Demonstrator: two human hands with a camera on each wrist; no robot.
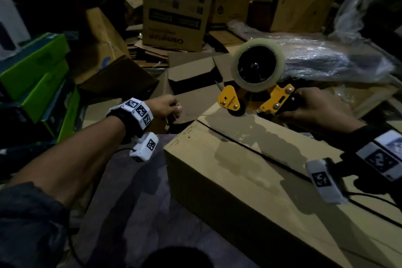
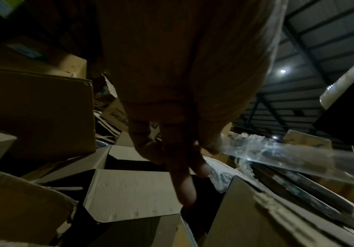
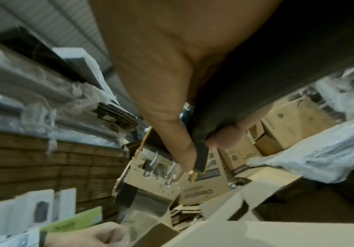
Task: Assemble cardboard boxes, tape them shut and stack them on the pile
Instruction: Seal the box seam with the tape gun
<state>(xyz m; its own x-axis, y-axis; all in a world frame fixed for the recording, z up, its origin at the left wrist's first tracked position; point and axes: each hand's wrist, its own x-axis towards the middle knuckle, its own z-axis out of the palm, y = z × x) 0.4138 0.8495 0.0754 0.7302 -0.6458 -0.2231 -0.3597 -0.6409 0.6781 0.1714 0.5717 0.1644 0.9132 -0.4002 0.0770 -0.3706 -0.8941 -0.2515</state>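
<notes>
Box (image 1: 256, 172) lies in front of the person, long side running from the far left corner toward the near right, flaps closed along a dark middle seam. Right hand (image 1: 322, 109) wraps its fingers round the tape gun (image 1: 256, 93) at the far end. Left hand (image 1: 167, 105) pinches the clear tape end (image 2: 277, 155). If that pinch slips, the tape may curl and miss the seam.

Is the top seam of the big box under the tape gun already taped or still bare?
Still bare. On the cardboard box the dark gap between the flaps shows uncovered along its length; the tape dispenser sits only at the far end.
</notes>
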